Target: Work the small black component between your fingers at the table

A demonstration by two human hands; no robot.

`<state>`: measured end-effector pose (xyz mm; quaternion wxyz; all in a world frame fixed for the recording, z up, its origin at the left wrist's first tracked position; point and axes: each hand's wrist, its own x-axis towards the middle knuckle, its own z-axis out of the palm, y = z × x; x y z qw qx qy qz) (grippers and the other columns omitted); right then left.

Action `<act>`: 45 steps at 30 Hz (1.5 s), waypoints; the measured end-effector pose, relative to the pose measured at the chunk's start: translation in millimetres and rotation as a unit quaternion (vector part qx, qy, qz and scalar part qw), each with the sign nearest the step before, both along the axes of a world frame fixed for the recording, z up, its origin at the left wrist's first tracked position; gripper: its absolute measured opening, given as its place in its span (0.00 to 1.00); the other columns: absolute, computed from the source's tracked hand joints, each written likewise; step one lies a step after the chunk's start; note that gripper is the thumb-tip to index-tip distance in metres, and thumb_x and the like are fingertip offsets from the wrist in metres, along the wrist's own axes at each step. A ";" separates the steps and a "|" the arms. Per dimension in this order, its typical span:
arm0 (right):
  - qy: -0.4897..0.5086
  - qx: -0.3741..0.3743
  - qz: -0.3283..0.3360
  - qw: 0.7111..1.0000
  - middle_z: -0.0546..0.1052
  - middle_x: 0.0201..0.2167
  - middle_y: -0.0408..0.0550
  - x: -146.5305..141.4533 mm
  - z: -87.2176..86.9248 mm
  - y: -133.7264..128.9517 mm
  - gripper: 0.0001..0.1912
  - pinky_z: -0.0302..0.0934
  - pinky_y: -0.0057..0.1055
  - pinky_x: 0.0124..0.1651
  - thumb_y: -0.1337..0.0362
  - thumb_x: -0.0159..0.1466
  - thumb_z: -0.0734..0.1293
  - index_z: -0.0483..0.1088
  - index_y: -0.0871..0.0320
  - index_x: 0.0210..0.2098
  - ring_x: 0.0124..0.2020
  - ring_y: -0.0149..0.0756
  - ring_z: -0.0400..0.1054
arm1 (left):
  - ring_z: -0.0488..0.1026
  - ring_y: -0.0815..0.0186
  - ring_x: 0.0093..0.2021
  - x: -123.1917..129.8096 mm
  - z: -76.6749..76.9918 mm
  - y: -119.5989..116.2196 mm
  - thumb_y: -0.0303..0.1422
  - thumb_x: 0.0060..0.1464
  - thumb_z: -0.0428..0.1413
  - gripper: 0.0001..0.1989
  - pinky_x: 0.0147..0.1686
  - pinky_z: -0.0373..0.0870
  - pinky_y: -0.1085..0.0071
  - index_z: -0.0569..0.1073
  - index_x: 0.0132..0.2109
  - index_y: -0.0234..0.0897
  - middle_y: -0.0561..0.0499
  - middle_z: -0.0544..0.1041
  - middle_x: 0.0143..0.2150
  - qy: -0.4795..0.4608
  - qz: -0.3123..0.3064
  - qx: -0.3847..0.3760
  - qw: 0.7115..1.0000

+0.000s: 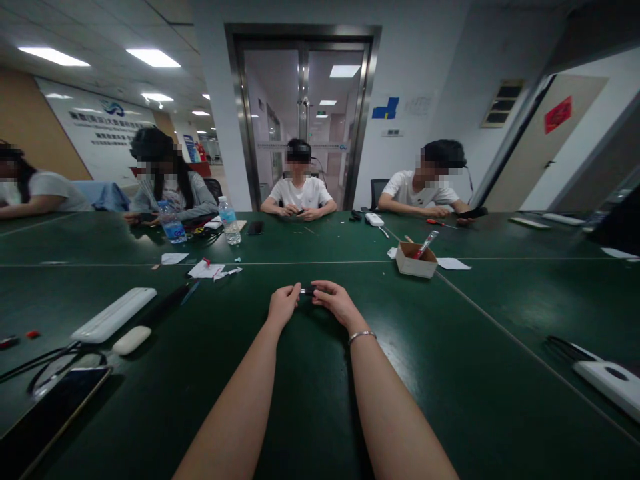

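Note:
In the head view, both my hands meet over the green table [310,400], around a small, slim black object with a silvery part [307,292]. My left hand [284,306] pinches its silvery end between thumb and fingers. My right hand [339,305], with a metal bangle at the wrist, grips the black end, its fingers curled. The fingers cover much of the object, and its exact kind cannot be made out. It is held roughly level, close to the tabletop.
On the left lie a smartphone [55,417], a white power strip-like case [115,315] and a white oval case [132,340]. Ahead on the right stands a small cardboard box [416,265]. Water bottles [229,221] and paper scraps [206,269] lie ahead left. Several people sit across the table.

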<state>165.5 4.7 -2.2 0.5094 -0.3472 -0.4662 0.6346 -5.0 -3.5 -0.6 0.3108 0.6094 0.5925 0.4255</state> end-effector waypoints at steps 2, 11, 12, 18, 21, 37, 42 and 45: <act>0.001 0.000 0.003 1.000 0.75 0.36 0.45 0.1 0.0 0.1 0.19 0.70 0.28 0.37 0.69 0.47 0.74 0.75 0.57 0.39 0.28 0.27 0.71 | 0.65 0.67 0.22 0.1 0.0 0.3 0.54 0.53 0.45 0.26 0.26 0.58 0.71 0.70 0.24 0.36 0.52 0.70 0.20 0.000 0.000 -0.001 1.000; -0.006 0.000 0.010 1.000 0.75 0.37 0.47 0.1 -0.1 -0.3 0.17 0.70 0.28 0.38 0.69 0.49 0.74 0.75 0.58 0.40 0.29 0.28 0.72 | 0.64 0.68 0.20 0.0 -3.0 1.7 0.53 0.53 0.44 0.26 0.26 0.57 0.72 0.68 0.22 0.37 0.53 0.68 0.18 0.010 0.000 -0.009 1.000; -0.007 0.000 0.009 1.000 0.75 0.37 0.47 0.2 -0.5 -0.2 0.18 0.70 0.28 0.38 0.69 0.49 0.74 0.75 0.58 0.40 0.29 0.28 0.72 | 0.64 0.68 0.20 -0.1 -3.2 1.7 0.54 0.53 0.44 0.27 0.26 0.57 0.71 0.68 0.22 0.37 0.53 0.68 0.18 0.013 -0.001 -0.010 1.000; -0.010 0.000 0.004 1.000 0.75 0.36 0.46 0.0 -1.1 0.5 0.18 0.70 0.28 0.37 0.68 0.48 0.75 0.75 0.58 0.39 0.28 0.28 0.73 | 0.65 0.67 0.21 -0.3 -0.5 -0.9 0.54 0.54 0.43 0.28 0.26 0.58 0.71 0.69 0.23 0.36 0.53 0.68 0.19 0.017 -0.010 -0.019 1.000; -0.006 0.001 0.003 1.000 0.76 0.35 0.46 -0.4 -0.7 0.5 0.18 0.70 0.27 0.36 0.68 0.48 0.75 0.75 0.58 0.39 0.28 0.28 0.72 | 0.64 0.67 0.21 0.1 1.6 -2.3 0.54 0.54 0.43 0.27 0.26 0.57 0.71 0.69 0.23 0.36 0.52 0.68 0.19 0.020 -0.008 -0.022 1.000; 0.015 -0.018 -0.009 1.000 0.76 0.25 0.46 -0.1 -4.5 5.7 0.16 0.67 0.26 0.31 0.66 0.50 0.74 0.74 0.63 0.38 0.24 0.27 0.70 | 0.67 0.68 0.25 -0.9 -10.8 8.1 0.53 0.52 0.47 0.24 0.26 0.60 0.73 0.71 0.30 0.36 0.52 0.72 0.25 -0.029 -0.035 -0.005 0.999; 0.013 -0.040 -0.030 0.999 0.75 0.24 0.46 -1.5 -0.3 5.1 0.13 0.68 0.26 0.30 0.67 0.51 0.73 0.74 0.64 0.37 0.23 0.27 0.70 | 0.68 0.68 0.29 -1.0 -13.9 11.0 0.49 0.52 0.50 0.19 0.28 0.62 0.73 0.71 0.32 0.36 0.52 0.72 0.28 -0.058 -0.056 0.010 0.997; 0.015 -0.052 -0.044 0.998 0.75 0.23 0.46 -2.8 2.4 4.5 0.11 0.67 0.25 0.29 0.68 0.52 0.73 0.74 0.64 0.35 0.22 0.27 0.69 | 0.69 0.68 0.31 0.0 -11.4 10.0 0.44 0.52 0.52 0.15 0.29 0.64 0.73 0.72 0.36 0.36 0.51 0.73 0.31 -0.078 -0.070 0.022 0.994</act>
